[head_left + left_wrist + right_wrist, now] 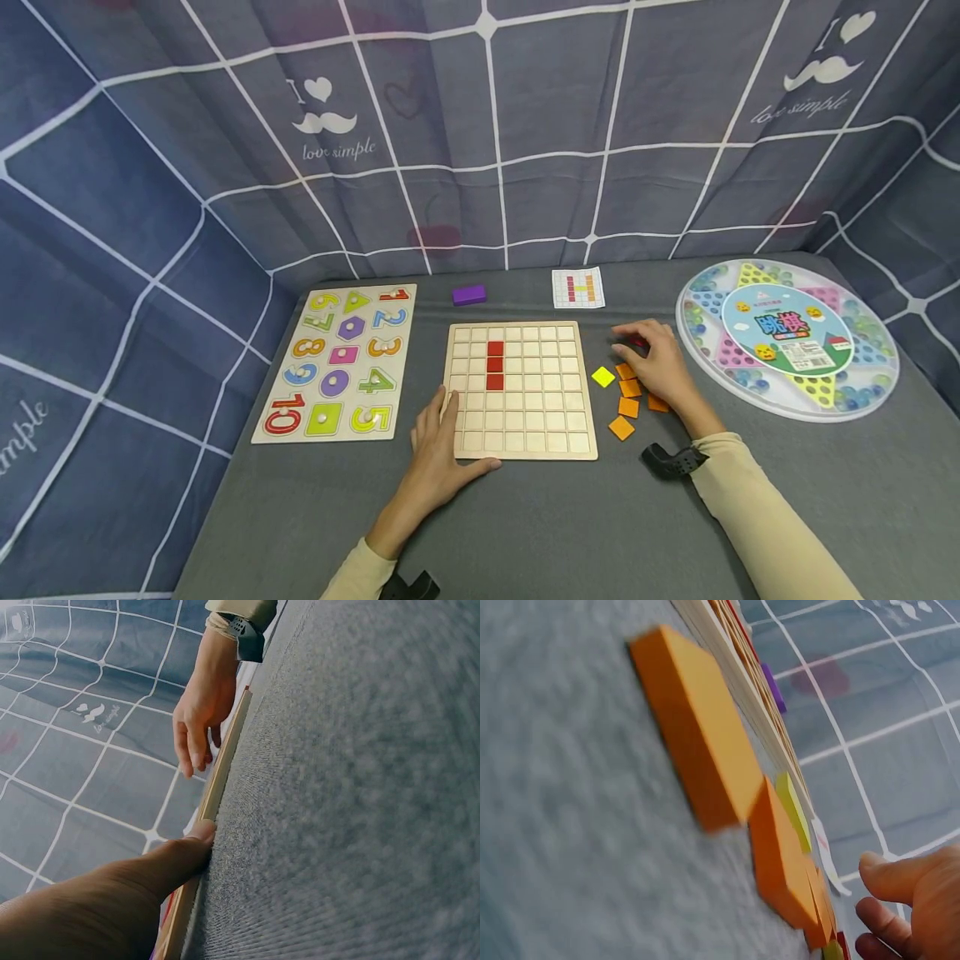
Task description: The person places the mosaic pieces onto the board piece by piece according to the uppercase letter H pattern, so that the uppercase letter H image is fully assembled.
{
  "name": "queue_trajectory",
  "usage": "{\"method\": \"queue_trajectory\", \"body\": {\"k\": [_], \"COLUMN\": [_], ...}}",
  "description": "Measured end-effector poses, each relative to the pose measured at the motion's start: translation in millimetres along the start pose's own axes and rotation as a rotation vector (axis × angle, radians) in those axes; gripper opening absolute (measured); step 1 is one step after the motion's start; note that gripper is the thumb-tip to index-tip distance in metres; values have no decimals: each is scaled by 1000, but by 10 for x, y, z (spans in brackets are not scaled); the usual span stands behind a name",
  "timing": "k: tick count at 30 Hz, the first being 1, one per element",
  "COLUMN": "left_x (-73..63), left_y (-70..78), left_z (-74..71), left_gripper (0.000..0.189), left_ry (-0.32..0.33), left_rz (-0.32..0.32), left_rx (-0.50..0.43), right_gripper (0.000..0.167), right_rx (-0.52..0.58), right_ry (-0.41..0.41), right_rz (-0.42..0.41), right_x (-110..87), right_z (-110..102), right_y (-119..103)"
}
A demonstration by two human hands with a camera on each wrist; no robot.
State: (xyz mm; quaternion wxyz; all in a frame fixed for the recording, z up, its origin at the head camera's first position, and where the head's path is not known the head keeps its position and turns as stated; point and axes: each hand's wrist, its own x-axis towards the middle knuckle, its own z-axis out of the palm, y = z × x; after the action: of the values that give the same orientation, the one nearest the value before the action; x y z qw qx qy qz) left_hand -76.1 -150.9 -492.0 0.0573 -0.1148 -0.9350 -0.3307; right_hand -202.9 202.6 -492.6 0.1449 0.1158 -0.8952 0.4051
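A square wooden grid board [525, 417] lies in the middle of the table, with a column of red square tiles [495, 364] set in its cells. My left hand [437, 462] rests at the board's lower left corner, fingers along the left side and thumb against the near edge. To the right of the board, my right hand [662, 367] hovers over loose tiles, thumb and fingers apart. Under its fingertips a red tile [638, 341] is partly hidden. Several orange tiles [697, 727] and a yellow tile [603, 377] lie close by.
A number-and-shape board [300, 396] lies at the left. Behind the grid board are a purple block [469, 295] and a small pattern card [578, 287]. The round game board [705, 379] sits at the right. Patterned cloth [450, 100] encloses the table.
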Motion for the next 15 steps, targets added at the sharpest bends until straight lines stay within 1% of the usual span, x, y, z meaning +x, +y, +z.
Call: {"method": "queue_trajectory", "body": {"k": [3, 9, 12, 15], "left_x": [2, 5, 4, 3], "left_y": [-1, -3, -6, -3], "left_z": [6, 14, 16, 12], "left_gripper": [117, 116, 116, 116], "left_ry": [-1, 1, 4, 7], "left_rz": [1, 5, 10, 13], "left_rx": [3, 14, 11, 6], "right_gripper": [24, 24, 25, 25], "right_rx": [-8, -32, -15, 9], "right_ry": [12, -19, -29, -45], "right_rz": [12, 41, 36, 13], "right_x": [-5, -16, -12, -4], "right_z": [-20, -27, -24, -14], "right_y": [44, 73, 69, 62]}}
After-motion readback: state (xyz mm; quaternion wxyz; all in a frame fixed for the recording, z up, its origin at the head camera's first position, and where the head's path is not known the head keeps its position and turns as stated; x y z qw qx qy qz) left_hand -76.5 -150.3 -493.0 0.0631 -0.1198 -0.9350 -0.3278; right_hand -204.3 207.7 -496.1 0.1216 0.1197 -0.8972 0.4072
